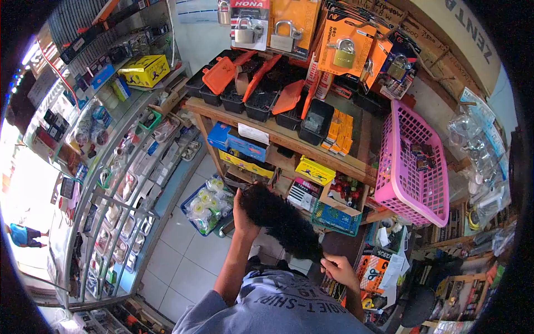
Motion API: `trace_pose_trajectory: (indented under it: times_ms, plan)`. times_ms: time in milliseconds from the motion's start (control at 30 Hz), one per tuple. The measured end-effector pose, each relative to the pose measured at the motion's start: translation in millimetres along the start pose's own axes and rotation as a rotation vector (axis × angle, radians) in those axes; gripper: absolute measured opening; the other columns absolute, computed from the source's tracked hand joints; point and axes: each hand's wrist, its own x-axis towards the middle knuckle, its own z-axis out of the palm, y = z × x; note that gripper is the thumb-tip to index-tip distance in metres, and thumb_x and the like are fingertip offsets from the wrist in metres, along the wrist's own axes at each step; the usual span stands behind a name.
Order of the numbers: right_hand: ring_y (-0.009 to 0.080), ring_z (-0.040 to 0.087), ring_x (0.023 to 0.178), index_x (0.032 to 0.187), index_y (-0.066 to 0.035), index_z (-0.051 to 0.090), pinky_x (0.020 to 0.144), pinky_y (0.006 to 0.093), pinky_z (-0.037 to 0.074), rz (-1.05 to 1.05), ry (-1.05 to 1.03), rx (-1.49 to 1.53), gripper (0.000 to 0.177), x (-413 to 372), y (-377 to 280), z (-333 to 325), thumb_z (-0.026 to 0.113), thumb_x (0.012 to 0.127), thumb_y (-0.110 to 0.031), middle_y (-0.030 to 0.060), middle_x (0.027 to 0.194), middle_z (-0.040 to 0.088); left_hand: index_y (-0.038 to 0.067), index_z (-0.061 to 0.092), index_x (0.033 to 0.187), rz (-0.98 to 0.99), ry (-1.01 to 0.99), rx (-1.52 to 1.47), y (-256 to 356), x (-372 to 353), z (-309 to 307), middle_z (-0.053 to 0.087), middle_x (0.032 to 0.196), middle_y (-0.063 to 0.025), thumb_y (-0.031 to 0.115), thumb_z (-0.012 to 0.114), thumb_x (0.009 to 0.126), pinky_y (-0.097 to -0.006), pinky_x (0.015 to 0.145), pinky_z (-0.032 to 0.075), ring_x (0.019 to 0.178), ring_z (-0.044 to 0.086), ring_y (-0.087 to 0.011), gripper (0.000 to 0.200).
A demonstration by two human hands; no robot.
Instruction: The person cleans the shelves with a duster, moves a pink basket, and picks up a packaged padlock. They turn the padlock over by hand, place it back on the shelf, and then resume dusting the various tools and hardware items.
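Observation:
Across the front of my body lies a feather duster [283, 222], black and bushy, slanting from upper left to lower right. My left hand [245, 216] is closed at its upper left end, with some fingers hidden behind the black feathers. At the lower right end, my right hand [339, 269] pinches the narrow tip between thumb and fingers. Just beyond my left hand, a blue basket [194, 222] full of plastic-wrapped white and green items stands on the tiled floor.
A wooden shelf unit [289, 142] ahead carries black bins [260, 106] with orange lids. To the right, a pink basket [414, 195] juts out. A glass display case [114, 206] curves along the left. Padlocks on cards [342, 50] hang above. A person [25, 235] is outside, far left.

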Motion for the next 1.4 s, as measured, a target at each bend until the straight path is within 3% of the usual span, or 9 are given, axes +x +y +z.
trace_pose_trajectory:
  times_ms: [367,467,600,767,867,933,1000,1300,1400]
  plan:
    - [0.003,0.048,0.054,0.103,0.003,0.065,0.049,0.0218,0.04,-0.129,0.036,-0.051,0.021,6,23,12,0.054,0.097,-0.015,-0.0004,0.07,0.06,0.004,0.051,0.13,-0.063,-0.22,-0.065,-1,-1,-1,0.059,0.125,-0.0132,0.048,0.035,0.098,-0.0439,0.105,0.037,0.119,0.053,-0.0313,0.057]
    - [0.0028,0.048,0.055,0.113,0.002,0.064,0.049,0.0214,0.04,-0.123,0.033,-0.056,0.025,8,34,9,0.054,0.097,-0.014,-0.0011,0.069,0.059,0.004,0.054,0.125,-0.004,0.109,0.047,-1,-5,9,0.061,0.12,-0.0169,0.047,0.035,0.098,-0.0461,0.104,0.038,0.116,0.054,-0.0365,0.053]
    - [0.0033,0.048,0.054,0.122,0.002,0.06,0.049,0.0215,0.04,-0.108,-0.002,-0.043,0.031,5,23,11,0.054,0.097,-0.015,-0.0012,0.069,0.059,0.004,0.055,0.12,-0.003,-0.133,-0.09,-2,2,-3,0.061,0.117,-0.0186,0.045,0.035,0.098,-0.0473,0.103,0.038,0.116,0.053,-0.0403,0.051]
    - [0.005,0.051,0.061,0.113,0.003,0.065,0.055,0.0237,0.043,-0.026,0.038,-0.025,0.027,4,16,7,0.058,0.095,-0.016,0.0013,0.074,0.065,0.004,0.053,0.125,-0.016,0.051,-0.116,-1,-5,12,0.06,0.12,-0.0174,0.046,0.035,0.098,-0.0468,0.104,0.038,0.117,0.053,-0.038,0.053]
    - [0.006,0.053,0.062,0.116,0.002,0.064,0.057,0.024,0.044,-0.05,0.045,-0.068,0.029,5,12,11,0.058,0.095,-0.017,0.0021,0.075,0.066,0.004,0.049,0.131,-0.028,-0.295,-0.178,-3,-1,0,0.059,0.123,-0.016,0.047,0.036,0.097,-0.0458,0.105,0.037,0.117,0.054,-0.0341,0.057]
    - [0.0067,0.054,0.064,0.117,0.002,0.063,0.057,0.0241,0.045,-0.092,0.121,-0.069,0.029,6,15,15,0.058,0.095,-0.017,0.0025,0.076,0.066,0.004,0.048,0.133,0.003,0.014,-0.097,2,-11,22,0.059,0.124,-0.0152,0.047,0.037,0.097,-0.0461,0.104,0.037,0.115,0.055,-0.0334,0.057]
    - [0.003,0.048,0.052,0.094,0.004,0.065,0.046,0.0211,0.037,-0.131,0.058,-0.083,0.023,10,23,17,0.057,0.096,-0.018,-0.0002,0.067,0.059,0.005,0.048,0.133,0.027,-0.03,-0.06,2,-10,19,0.058,0.124,-0.0153,0.047,0.037,0.097,-0.0463,0.104,0.037,0.116,0.054,-0.0337,0.056]
    - [0.0032,0.048,0.051,0.101,0.004,0.066,0.044,0.0217,0.037,-0.117,-0.046,-0.037,0.023,13,21,28,0.056,0.097,-0.016,0.0004,0.07,0.059,0.005,0.051,0.126,0.104,0.062,-0.111,-1,-7,7,0.058,0.121,-0.0171,0.046,0.036,0.097,-0.0479,0.102,0.04,0.113,0.054,-0.036,0.052]
    - [0.0032,0.047,0.051,0.113,0.004,0.064,0.044,0.0219,0.037,-0.116,0.074,0.009,0.027,12,4,35,0.055,0.097,-0.016,0.0012,0.071,0.06,0.003,0.05,0.127,0.142,-0.172,-0.148,0,-6,-8,0.057,0.124,-0.0149,0.046,0.036,0.097,-0.0479,0.104,0.037,0.115,0.053,-0.0355,0.054]
